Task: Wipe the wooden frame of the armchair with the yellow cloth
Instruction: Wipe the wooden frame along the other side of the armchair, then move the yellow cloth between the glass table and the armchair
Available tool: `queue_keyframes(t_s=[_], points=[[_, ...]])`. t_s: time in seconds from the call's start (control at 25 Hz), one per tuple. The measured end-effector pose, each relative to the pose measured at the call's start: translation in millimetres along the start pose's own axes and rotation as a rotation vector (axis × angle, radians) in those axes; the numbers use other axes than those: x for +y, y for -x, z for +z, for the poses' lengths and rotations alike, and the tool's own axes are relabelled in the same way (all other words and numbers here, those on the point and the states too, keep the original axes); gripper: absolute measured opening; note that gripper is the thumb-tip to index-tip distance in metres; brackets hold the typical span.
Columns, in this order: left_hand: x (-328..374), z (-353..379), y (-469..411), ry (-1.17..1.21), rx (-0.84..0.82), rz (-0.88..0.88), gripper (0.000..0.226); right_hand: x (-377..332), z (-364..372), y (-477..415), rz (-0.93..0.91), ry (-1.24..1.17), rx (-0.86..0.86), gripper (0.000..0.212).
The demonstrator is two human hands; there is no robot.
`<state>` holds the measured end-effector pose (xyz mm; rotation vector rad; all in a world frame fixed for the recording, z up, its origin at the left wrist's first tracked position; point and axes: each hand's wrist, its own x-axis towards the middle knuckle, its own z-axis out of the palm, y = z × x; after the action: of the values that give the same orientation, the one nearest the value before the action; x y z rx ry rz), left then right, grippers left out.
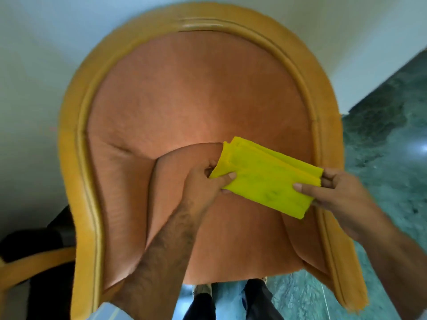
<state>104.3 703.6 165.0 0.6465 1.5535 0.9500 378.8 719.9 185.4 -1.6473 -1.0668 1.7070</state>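
An armchair fills the view, with orange upholstery [196, 100] and a curved yellow-brown wooden frame [76, 139] running around the back and down both sides. A folded yellow cloth [268, 179] hangs in the air above the seat cushion, right of centre. My left hand [205, 179] pinches the cloth's left end. At the right end, my right hand [339, 190] holds it, thumb on top and fingers underneath. The cloth touches no part of the frame.
A white wall [34, 65] stands behind the chair. Green speckled floor [388, 135] lies to the right and in front. Another wooden chair arm [30, 266] and a dark object sit at the lower left. My feet [203, 289] stand just before the seat.
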Motion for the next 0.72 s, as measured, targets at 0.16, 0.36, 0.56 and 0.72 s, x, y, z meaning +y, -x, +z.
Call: queue_keyframes(t_s=[0.16, 0.36, 0.56, 0.72], points=[[-4.9, -102.9, 37.3, 0.231, 0.209, 0.015, 0.024, -31.8, 98.4, -30.5, -0.040, -0.030, -0.261, 0.041], [-32.0, -212.6, 106.6, 0.381, 0.506, -0.002, 0.026, -54.4, 234.3, -33.1, -0.065, 0.107, -0.527, 0.043], [-91.8, -284.4, 189.1, 0.574, 0.801, 0.028, 0.020, -41.0, 361.4, 1.3, -0.096, 0.270, -0.723, 0.026], [-151.0, -312.0, 264.2, 0.704, 0.980, 0.028, 0.018, -8.0, 446.7, 47.3, -0.104, 0.435, -0.873, 0.026]])
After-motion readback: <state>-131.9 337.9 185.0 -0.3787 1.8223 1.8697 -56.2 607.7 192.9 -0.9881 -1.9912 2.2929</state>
